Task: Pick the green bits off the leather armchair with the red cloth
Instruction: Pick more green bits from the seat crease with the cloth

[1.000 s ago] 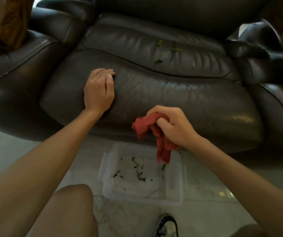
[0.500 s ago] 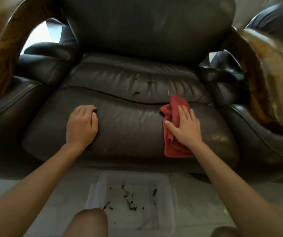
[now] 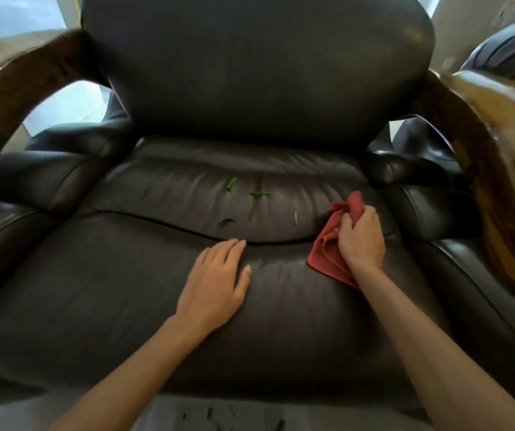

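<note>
The wooden armrest [image 3: 7, 98] on the left is blurred and cut off at the edge. The left hand [image 3: 215, 284] is laid flat and spread on the armchair [image 3: 94, 290] seat. Green bits [image 3: 230, 184] are scattered farther back on the seat. The red cloth [image 3: 327, 250] is bunched and gripped by the right hand [image 3: 360, 241], which partly hides it.
</note>
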The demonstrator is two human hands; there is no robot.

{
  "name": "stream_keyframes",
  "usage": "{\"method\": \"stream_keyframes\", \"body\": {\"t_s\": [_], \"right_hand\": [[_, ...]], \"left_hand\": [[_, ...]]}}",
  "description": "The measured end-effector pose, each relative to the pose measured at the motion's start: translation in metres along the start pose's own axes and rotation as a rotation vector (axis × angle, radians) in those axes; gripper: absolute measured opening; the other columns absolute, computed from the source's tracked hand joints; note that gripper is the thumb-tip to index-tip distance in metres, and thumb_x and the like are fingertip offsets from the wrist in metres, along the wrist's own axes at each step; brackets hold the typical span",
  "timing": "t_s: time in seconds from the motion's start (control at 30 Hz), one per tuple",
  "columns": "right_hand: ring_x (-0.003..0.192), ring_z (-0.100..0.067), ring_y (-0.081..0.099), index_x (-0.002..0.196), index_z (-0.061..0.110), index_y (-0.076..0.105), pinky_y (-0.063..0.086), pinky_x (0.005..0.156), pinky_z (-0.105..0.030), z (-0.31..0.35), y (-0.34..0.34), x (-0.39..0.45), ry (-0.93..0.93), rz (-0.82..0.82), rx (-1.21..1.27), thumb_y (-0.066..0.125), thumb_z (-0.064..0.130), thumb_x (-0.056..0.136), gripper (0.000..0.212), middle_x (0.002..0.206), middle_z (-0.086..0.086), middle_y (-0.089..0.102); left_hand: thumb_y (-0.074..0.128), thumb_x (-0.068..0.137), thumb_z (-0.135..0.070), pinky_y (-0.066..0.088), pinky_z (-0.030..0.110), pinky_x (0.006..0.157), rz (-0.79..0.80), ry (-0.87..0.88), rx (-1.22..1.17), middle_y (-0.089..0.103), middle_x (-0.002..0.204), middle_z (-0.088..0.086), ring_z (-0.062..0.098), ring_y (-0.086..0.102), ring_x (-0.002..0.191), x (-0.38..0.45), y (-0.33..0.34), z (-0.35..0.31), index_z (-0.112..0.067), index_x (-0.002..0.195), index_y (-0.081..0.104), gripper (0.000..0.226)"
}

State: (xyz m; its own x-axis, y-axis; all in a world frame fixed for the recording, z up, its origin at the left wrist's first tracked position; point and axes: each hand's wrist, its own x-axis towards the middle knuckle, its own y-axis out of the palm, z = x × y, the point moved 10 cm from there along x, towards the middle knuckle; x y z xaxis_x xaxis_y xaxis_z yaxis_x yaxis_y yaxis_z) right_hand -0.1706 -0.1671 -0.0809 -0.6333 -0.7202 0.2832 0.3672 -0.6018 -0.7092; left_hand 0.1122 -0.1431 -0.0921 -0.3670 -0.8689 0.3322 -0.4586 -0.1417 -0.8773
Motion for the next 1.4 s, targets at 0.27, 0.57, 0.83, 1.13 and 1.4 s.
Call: {"method": "stream_keyframes", "body": {"t_s": [0.27, 0.57, 0.83, 1.13, 1.4], "right_hand": [[0.142, -0.033, 0.017, 0.136, 0.001, 0.036, 0.023, 0.113, -0.049, 0.061, 0.072, 0.029, -0.211, 0.119, 0.174, 0.048, 0.018, 0.092, 0.048, 0.149, -0.023, 0.029], [0.138, -0.023, 0.031, 0.135, 0.017, 0.041, 0.028, 0.109, -0.036, 0.131, 0.134, 0.028, -0.499, 0.340, 0.220, 0.047, 0.028, 0.093, 0.044, 0.147, -0.010, 0.039], [0.100, -0.018, 0.056, 0.105, 0.024, 0.053, 0.029, 0.075, -0.020, 0.187, 0.161, 0.008, -0.636, 0.500, 0.323, 0.049, 0.028, 0.090, 0.015, 0.100, 0.005, 0.059], [0.077, -0.013, 0.058, 0.087, 0.017, 0.063, 0.043, 0.076, -0.033, 0.196, 0.155, -0.031, -0.574, 0.709, 0.497, 0.057, 0.020, 0.085, 0.008, 0.080, 0.001, 0.064], [0.075, -0.010, 0.058, 0.087, 0.013, 0.064, 0.046, 0.076, -0.033, 0.197, 0.121, -0.096, -0.664, 0.791, 0.557, 0.058, 0.013, 0.084, 0.006, 0.078, 0.002, 0.063]], "left_hand": [[0.049, 0.086, -0.026, 0.028, 0.024, 0.107, -0.002, -0.077, -0.048, 0.063, 0.121, 0.003, 0.016, 0.054, 0.117, -0.001, -0.004, 0.004, -0.012, 0.115, 0.064, 0.036], [0.052, 0.090, -0.021, 0.046, 0.025, 0.068, -0.106, -0.153, -0.149, 0.063, 0.081, -0.005, 0.009, 0.057, 0.075, 0.034, -0.024, 0.054, -0.020, 0.092, 0.065, 0.013], [0.046, 0.091, -0.021, 0.042, 0.021, 0.063, -0.269, -0.181, -0.228, 0.051, 0.073, -0.013, 0.004, 0.051, 0.068, 0.033, -0.025, 0.068, -0.018, 0.083, 0.060, 0.017], [0.031, 0.093, -0.026, 0.037, 0.018, 0.066, -0.433, -0.169, -0.386, 0.047, 0.071, -0.016, 0.007, 0.048, 0.069, 0.025, -0.038, 0.077, -0.015, 0.080, 0.057, 0.031], [0.031, 0.092, -0.026, 0.035, 0.013, 0.071, -0.652, -0.341, -0.474, 0.048, 0.078, -0.010, 0.011, 0.045, 0.075, 0.006, -0.058, 0.098, -0.016, 0.084, 0.050, 0.023]]}}
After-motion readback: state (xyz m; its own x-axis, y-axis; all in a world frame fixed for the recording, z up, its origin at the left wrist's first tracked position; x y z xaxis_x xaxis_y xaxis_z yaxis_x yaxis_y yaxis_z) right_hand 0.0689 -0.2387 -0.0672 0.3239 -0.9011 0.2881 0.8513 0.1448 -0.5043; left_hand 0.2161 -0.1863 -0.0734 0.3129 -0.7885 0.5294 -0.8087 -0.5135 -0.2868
